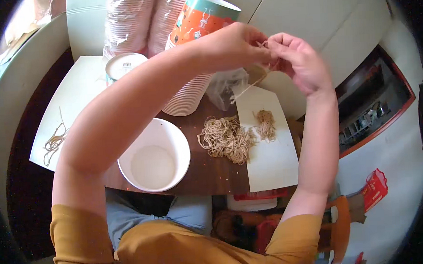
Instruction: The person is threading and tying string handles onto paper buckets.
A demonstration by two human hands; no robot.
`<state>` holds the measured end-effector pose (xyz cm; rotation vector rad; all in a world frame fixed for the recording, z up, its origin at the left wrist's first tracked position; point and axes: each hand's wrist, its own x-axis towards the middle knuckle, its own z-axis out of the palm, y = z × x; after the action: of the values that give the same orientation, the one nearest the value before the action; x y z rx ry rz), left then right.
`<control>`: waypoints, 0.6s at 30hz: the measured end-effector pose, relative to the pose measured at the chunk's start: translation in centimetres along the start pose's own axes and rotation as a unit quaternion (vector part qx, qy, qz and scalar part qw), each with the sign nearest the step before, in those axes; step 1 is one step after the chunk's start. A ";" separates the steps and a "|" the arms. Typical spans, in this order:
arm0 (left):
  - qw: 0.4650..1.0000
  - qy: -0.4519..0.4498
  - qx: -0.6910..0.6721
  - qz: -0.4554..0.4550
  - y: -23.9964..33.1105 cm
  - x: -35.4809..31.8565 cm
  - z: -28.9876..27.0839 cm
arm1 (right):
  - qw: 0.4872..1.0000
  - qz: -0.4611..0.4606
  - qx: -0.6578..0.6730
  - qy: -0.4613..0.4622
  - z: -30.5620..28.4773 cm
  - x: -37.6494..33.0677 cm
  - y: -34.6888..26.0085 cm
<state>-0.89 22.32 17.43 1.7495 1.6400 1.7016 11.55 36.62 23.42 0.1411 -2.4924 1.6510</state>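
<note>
Both my hands are raised over the far side of the table, fingertips close together. My left hand (245,46) and my right hand (301,60) pinch a thin beige cord (252,86) between them. One end of it hangs down to the left; the part at the fingertips is mostly hidden. Below lies a loose tangled heap of similar beige cords (227,138), with a smaller bunch of cords (265,125) to its right on a white board (271,169). Nearer to me, an open white paper bucket (179,157) stands partly behind my left forearm.
Behind my left arm rises a tilted stack of paper buckets (186,97), topped by an orange and teal bucket (205,17). Plastic-wrapped stacks (129,24) stand at the back. A lidded tub (124,65) and a few cords (54,145) sit on the left white surface.
</note>
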 end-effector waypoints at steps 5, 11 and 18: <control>0.989 -0.045 0.061 -0.129 1.3 -8.8 -1.7 | 0.991 -0.039 0.125 0.037 0.3 -3.3 2.4; 0.960 -0.101 -0.037 -0.258 2.1 -19.2 -2.5 | 0.966 0.000 0.259 0.008 3.4 -7.2 7.6; 0.936 -0.094 -0.006 -0.340 5.9 -21.9 -2.4 | 0.987 0.083 0.133 0.033 6.8 -9.1 10.7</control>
<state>6.50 2.05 10.18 1.0868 1.8362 1.1746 18.28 34.47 9.49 -0.0930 -2.2790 2.0147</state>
